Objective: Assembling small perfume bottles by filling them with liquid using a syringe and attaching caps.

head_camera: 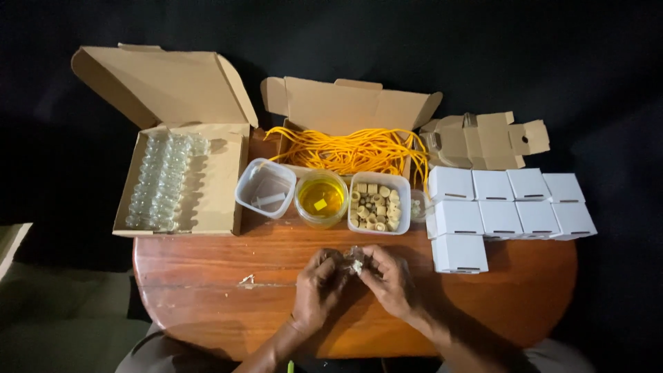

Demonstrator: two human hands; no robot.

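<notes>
While both hands, left grip (319,278) and right grip (388,275), pinch a small glassy bottle (356,260), white square cartons (503,207) sit right of it on the glossy wooden desk (207,290).

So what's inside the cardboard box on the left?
The cardboard box holds rows of small clear glass bottles along its left side; its right half shows bare cardboard. Anything beneath the bottles is covered.

Bare tabletop (207,276) lies open left of the left hand (319,284); tubs (378,203) ahead and white boxes (459,253) beside the right hand (388,280) block passage.
</notes>
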